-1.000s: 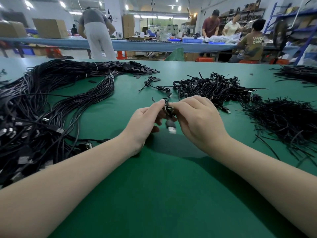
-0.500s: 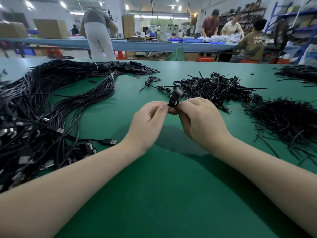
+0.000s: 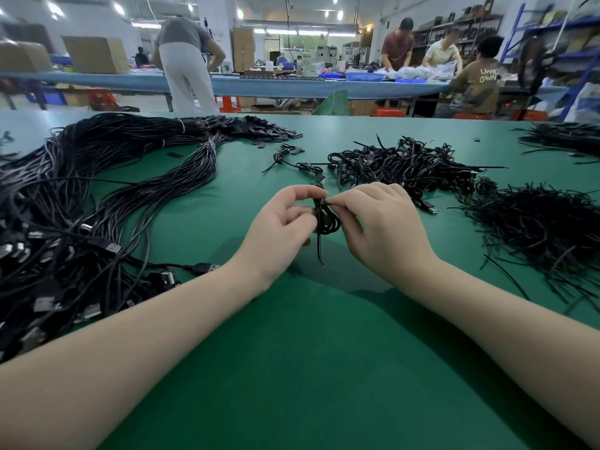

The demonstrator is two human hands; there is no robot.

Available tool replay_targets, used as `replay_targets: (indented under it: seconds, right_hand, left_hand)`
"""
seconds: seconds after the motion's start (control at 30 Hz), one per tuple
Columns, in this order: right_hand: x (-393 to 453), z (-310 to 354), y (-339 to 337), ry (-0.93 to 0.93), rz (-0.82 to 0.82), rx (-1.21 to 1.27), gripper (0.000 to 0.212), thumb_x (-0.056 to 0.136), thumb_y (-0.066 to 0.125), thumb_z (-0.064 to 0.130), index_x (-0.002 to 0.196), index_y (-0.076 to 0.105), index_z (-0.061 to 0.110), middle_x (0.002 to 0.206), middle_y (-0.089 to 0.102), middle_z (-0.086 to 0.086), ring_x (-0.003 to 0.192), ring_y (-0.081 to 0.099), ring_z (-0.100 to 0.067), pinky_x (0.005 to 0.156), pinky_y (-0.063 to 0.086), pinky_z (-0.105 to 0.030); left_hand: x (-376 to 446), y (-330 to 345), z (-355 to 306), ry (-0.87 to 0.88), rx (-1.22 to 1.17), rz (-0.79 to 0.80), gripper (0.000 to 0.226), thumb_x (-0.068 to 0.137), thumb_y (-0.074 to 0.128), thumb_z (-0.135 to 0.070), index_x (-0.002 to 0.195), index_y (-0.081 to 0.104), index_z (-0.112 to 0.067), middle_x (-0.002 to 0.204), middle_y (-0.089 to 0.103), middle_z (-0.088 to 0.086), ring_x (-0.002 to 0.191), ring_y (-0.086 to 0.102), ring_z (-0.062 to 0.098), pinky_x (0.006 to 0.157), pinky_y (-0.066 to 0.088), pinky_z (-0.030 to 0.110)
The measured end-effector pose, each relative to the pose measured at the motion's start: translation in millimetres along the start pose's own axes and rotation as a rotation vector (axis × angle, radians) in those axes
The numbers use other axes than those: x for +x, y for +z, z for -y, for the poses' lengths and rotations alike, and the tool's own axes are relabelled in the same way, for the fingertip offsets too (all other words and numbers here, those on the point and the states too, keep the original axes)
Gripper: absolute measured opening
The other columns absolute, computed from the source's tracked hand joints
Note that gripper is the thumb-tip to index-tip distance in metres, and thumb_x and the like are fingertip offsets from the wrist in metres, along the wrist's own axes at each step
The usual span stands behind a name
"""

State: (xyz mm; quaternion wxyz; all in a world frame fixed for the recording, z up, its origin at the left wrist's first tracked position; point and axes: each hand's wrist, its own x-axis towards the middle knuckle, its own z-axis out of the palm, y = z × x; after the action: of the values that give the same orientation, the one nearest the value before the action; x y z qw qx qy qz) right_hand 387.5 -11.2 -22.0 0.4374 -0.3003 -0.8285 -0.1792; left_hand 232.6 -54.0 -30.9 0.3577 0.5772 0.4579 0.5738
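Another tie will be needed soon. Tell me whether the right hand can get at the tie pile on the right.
Probably yes, once it lets go: the right hand pinches the coiled cable, and only green table shows between it and the tie pile.

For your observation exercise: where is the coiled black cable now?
In the head view the coiled cable sits centre frame, pinched between the left hand and right hand, just nearer than the pile of bundled cables.

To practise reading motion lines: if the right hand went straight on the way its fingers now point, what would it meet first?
The right hand points leftward at the coiled cable it pinches. Right behind that coil it would probably meet the left hand, which seems level with it.
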Motion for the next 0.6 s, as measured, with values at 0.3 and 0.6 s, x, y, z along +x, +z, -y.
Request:
replay_targets:
  seconds: [0.3, 0.6]
  right_hand:
    - [0.0, -0.3, -0.1, -0.021, -0.025, 0.053, 0.017, 0.087, 0.054, 0.009, 0.088, 0.070, 0.005, 0.080, 0.068, -0.008, 0.075, 0.064, -0.031, 0.067, 0.046, -0.038]
    - [6.3, -6.2, -3.4, -0.286, -0.148, -0.253, 0.011, 0.079, 0.066, 0.001, 0.078, 0.072, 0.010, 0.069, 0.065, -0.003, 0.062, 0.061, -0.026, 0.060, 0.044, -0.033]
  left_hand:
    - [1.6, -3.3, 3.9, 0.147, 0.155, -0.067, 0.031, 0.083, 0.072, -0.012, 0.093, 0.070, -0.041, 0.110, 0.066, -0.017, 0.103, 0.060, -0.002, 0.087, 0.049, 0.021]
    - [3.8, -4.5, -2.8, -0.175, -0.199, 0.022, 0.031, 0.092, 0.062, -0.026, 0.121, 0.050, -0.024, 0.078, 0.074, 0.007, 0.061, 0.065, 0.015, 0.055, 0.051, 0.023]
